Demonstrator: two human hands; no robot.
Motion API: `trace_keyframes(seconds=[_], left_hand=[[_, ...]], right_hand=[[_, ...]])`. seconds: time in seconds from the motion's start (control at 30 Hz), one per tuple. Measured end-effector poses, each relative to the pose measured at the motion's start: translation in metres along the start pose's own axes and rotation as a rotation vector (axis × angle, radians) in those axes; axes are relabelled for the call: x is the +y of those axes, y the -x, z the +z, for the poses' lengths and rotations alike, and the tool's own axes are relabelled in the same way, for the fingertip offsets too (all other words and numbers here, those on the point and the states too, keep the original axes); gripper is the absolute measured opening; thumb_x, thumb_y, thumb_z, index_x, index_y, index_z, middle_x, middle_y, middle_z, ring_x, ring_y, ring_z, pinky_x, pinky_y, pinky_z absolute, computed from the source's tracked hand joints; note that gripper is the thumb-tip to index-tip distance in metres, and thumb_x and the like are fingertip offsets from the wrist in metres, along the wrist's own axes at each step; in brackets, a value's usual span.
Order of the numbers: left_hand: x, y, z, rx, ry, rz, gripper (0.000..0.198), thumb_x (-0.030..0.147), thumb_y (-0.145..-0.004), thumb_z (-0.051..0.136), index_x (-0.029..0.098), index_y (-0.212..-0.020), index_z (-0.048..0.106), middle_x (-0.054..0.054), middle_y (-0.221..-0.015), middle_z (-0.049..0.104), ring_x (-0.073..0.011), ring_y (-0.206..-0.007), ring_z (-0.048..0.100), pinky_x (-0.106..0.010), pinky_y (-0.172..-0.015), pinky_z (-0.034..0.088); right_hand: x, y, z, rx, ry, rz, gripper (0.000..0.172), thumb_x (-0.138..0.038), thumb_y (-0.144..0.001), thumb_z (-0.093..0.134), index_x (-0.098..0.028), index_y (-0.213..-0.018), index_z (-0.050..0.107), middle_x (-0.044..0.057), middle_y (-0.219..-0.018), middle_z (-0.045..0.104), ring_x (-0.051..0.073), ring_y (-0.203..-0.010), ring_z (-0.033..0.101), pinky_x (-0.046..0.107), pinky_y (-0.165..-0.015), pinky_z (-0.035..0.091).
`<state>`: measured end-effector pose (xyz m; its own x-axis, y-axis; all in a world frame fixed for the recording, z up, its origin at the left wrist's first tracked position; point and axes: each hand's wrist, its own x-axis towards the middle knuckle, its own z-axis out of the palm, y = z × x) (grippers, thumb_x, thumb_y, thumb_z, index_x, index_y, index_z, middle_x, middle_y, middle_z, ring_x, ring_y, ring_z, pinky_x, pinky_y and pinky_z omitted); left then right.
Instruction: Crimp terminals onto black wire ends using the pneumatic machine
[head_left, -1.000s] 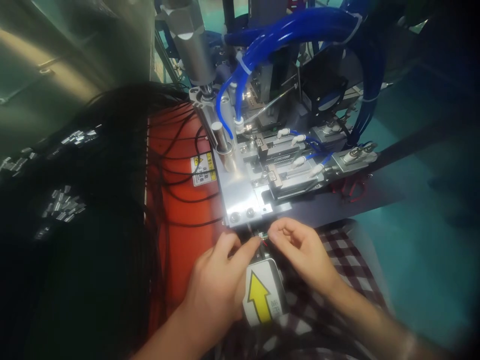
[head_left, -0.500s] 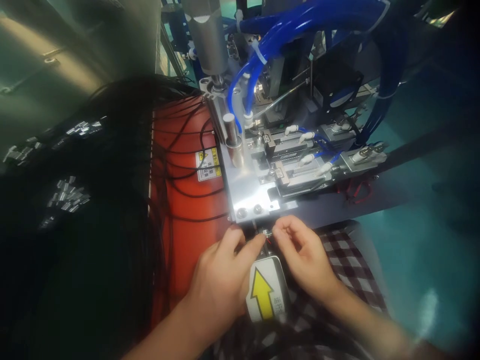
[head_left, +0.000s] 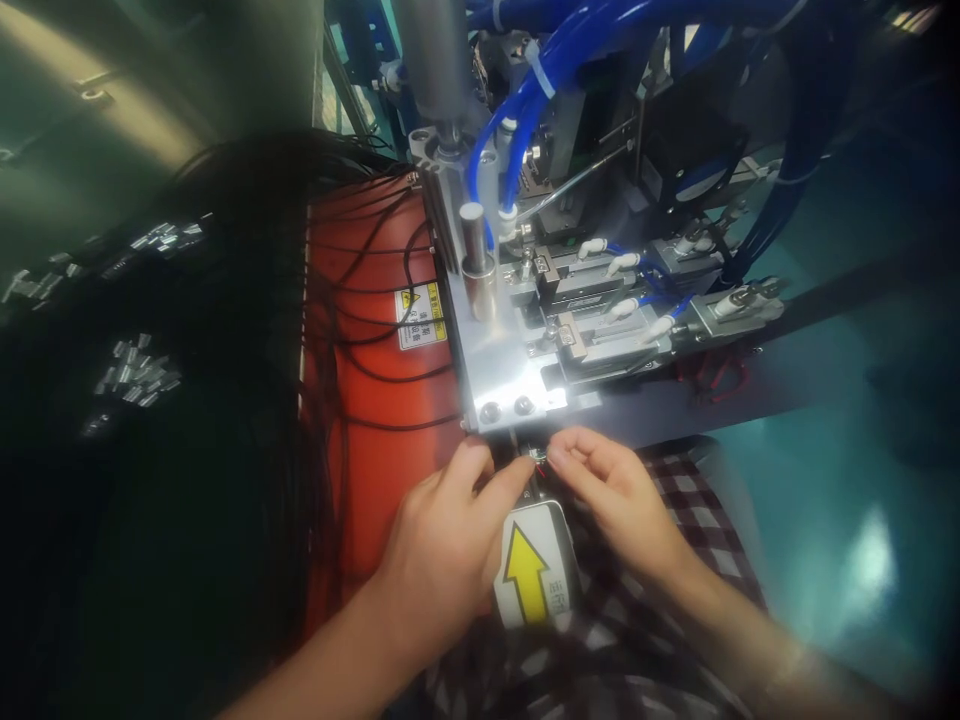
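My left hand (head_left: 450,530) is closed, its thumb and curled index finger reaching to the front edge of the metal machine head (head_left: 499,395). My right hand (head_left: 611,490) faces it in a pinch, thumb against fingertips. Between the two sets of fingertips shows a small shiny metal piece (head_left: 537,455) with a thin red wire (head_left: 540,468) beside it; what each hand grips is too small to make out. Just below, a white-topped block with a yellow arrow (head_left: 527,575) points toward the machine.
Black cables (head_left: 375,375) run over the orange surface (head_left: 386,480) on the left. Shiny metal cable ends (head_left: 139,372) lie in bunches farther left. Blue hoses (head_left: 570,60) arch above pneumatic cylinders (head_left: 607,345). A warning label (head_left: 422,318) sticks on the orange surface. Checked cloth (head_left: 690,520) covers my lap.
The view has shifted slightly, so the machine sits a little higher and farther right. Both hands keep nearly the same pose at the machine's front edge.
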<state>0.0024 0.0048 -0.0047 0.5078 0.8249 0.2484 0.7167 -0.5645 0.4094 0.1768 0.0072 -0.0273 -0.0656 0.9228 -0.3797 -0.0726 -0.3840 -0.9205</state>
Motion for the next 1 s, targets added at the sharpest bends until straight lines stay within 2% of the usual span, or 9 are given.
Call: trace_keyframes(seconds=[0.33,1.0], left_hand=[[-0.0003,-0.0010,-0.0013,-0.002,0.015,-0.005,0.032,0.016,-0.089,0.044,0.011,-0.110,0.068,-0.007,-0.077,0.056,-0.0137,-0.060,0.059,-0.023,-0.050,0.051],[-0.0010,-0.0005,-0.0002,-0.006,-0.001,0.003,0.033,0.015,-0.088,0.045,0.011,-0.112,0.068,-0.008,-0.079,0.057,-0.0150,-0.060,0.059,-0.024,-0.050,0.052]], right_hand=[[0.0051,0.0046,0.0079,0.099,0.108,-0.177,0.018,-0.033,-0.088,0.057,-0.020,-0.076,0.054,-0.003,-0.064,0.048,0.010,-0.056,0.044,0.020,-0.050,0.041],[0.0032,0.0008,0.0060,0.089,0.163,-0.159,0.018,-0.032,-0.088,0.054,-0.020,-0.075,0.052,-0.003,-0.064,0.048,0.011,-0.056,0.044,0.022,-0.050,0.041]])
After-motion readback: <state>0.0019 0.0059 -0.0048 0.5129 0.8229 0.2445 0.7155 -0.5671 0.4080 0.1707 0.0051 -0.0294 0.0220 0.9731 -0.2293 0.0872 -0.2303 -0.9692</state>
